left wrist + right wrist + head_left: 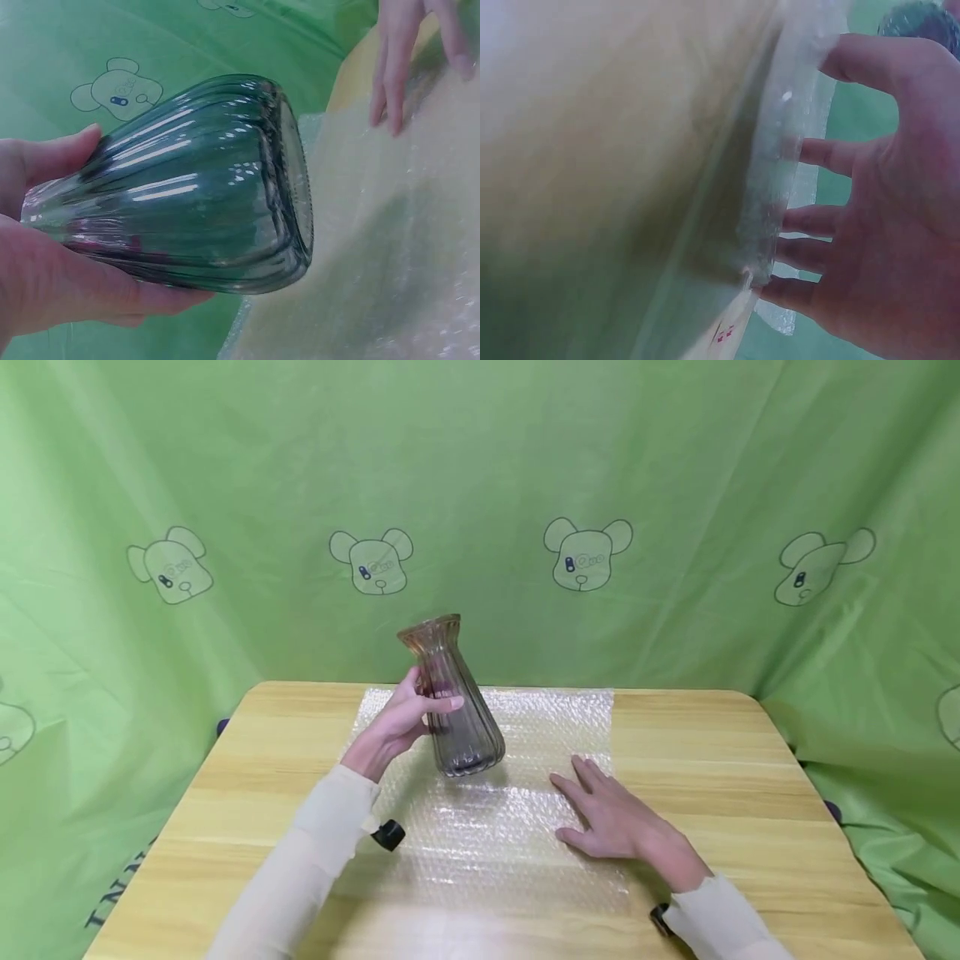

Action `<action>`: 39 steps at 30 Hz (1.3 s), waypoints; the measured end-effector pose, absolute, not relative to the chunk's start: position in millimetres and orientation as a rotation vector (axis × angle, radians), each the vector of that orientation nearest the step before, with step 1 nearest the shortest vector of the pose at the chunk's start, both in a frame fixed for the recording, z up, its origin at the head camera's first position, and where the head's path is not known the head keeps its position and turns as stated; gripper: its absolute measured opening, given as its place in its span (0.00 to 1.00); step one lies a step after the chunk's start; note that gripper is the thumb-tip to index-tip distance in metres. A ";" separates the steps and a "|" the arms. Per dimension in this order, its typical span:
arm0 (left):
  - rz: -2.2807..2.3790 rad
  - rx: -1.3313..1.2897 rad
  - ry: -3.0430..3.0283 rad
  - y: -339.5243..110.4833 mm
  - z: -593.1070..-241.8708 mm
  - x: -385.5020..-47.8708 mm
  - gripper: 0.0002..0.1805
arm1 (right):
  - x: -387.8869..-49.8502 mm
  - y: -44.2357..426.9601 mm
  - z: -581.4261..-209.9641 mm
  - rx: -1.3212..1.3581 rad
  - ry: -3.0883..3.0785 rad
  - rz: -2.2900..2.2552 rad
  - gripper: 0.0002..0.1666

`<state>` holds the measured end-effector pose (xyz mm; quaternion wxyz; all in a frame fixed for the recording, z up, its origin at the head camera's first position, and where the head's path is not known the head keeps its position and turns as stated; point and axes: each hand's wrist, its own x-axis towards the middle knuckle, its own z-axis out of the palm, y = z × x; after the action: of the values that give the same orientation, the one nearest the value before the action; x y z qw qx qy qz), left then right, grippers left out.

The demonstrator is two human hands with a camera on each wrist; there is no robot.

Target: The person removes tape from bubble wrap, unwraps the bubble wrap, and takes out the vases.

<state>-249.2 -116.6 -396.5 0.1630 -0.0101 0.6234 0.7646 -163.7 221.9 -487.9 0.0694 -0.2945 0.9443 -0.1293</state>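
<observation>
A ribbed glass vase (467, 718), narrow at the neck with a flared amber-tinted rim, is held tilted above the table by my left hand (401, 714). In the left wrist view the thumb and fingers wrap the neck of the vase (195, 187), its base facing right. Beneath it a sheet of clear bubble wrap (480, 852) lies flat on the table. My right hand (611, 810) rests with spread fingers on the right part of the sheet. In the right wrist view the fingertips touch the bubble wrap (780, 172).
The wooden table (247, 793) has rounded far corners. Close behind it hangs a green curtain (480, 460) printed with bear heads. A black wrist camera (388, 835) sits by the left sleeve, another black device (661, 920) by the right sleeve.
</observation>
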 end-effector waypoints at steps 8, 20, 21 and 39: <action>2.194 -0.021 1.964 -107.3 -387.0 -264.3 0.55 | -153.8 225.1 -489.0 -0.891 2.891 -0.325 0.49; 2.210 0.085 2.226 -97.1 -399.8 -294.6 0.59 | -146.6 226.6 -487.7 -0.958 2.920 -0.330 0.48; 2.198 0.088 2.255 -95.6 -399.9 -296.9 0.59 | -145.7 226.7 -487.8 -0.962 2.921 -0.334 0.48; 1.939 0.270 2.508 -72.2 -404.0 -328.1 0.63 | -127.0 225.7 -491.1 -0.937 2.961 -0.341 0.49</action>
<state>-328.1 -72.2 -404.0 -0.0203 0.0847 0.7881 0.6093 -127.0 225.7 -491.1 0.0085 -0.2999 0.9476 -0.1093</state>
